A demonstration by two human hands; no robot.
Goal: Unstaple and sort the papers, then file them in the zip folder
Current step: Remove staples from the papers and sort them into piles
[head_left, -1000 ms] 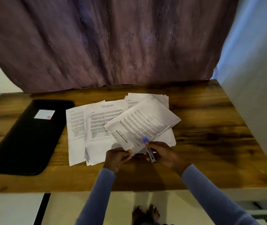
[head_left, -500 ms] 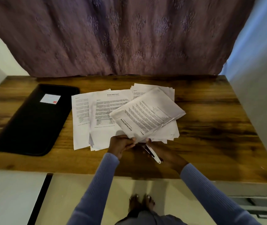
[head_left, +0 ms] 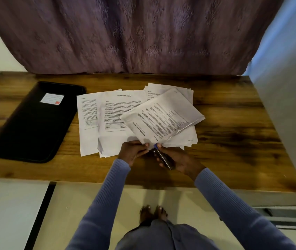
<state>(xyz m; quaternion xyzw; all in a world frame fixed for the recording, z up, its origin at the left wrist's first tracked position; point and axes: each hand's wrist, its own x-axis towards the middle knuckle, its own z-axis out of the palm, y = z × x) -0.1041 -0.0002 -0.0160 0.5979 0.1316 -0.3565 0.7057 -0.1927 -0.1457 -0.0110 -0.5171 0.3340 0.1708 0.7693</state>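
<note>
A: Head view, only one. Left hand (head_left: 133, 150) pinches the near corner of the stapled packet (head_left: 161, 118), fingers curled on the paper. Right hand (head_left: 170, 157) wrapped around a dark tool with a blue tip (head_left: 162, 156), looks like a staple remover, tip right at that same corner.

B: Where's everything else?

A: Packet is tilted up off the loose papers (head_left: 107, 114) spread on the wooden surface (head_left: 233, 141). Black zip folder (head_left: 33, 121) lies flat at left, well apart, looks closed.

B: Risks?

A: Staple itself too small to see, so can't confirm the tip is under it. If the tool pries at an angle, the corner probably tears. Left pinch sits just beside the tip: a slip could jab the fingers. Packet is only held at one corner, so it may sag or twist and drop onto the loose sheets, mixing sets. A freed staple could get lost among the papers.
</note>
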